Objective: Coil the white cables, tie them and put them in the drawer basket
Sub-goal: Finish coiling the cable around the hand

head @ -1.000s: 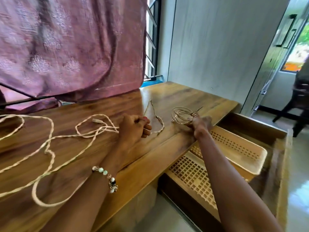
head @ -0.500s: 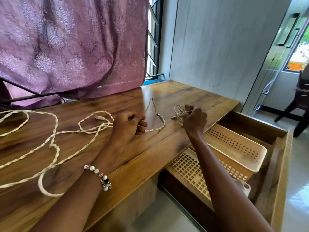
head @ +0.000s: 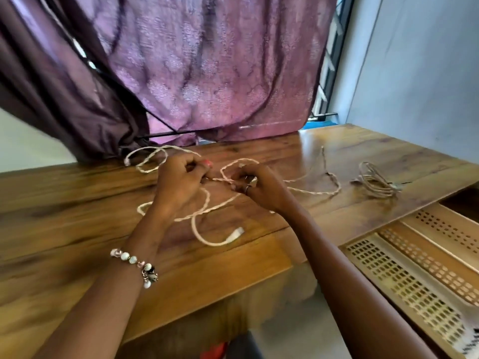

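Cables were the matter in hand: one small coiled bundle (head: pixel 375 181) lay at about three o'clock on the wooden table (head: pixel 77 203), just short of the open drawer's perforated basket (head: pixel 414 268) at four o'clock. A long loose white cable (head: pixel 207 216) sprawled in loops across the middle of the table, its plug end (head: pixel 236 233) toward six o'clock. The left hand (head: pixel 178 185) and right hand (head: pixel 259 186) sat close together at centre, each with fingers curled and pinching a short stretch of that cable between them. Coiling of this second cable seemed just begun; the next move likely called for drawing slack into even loops.
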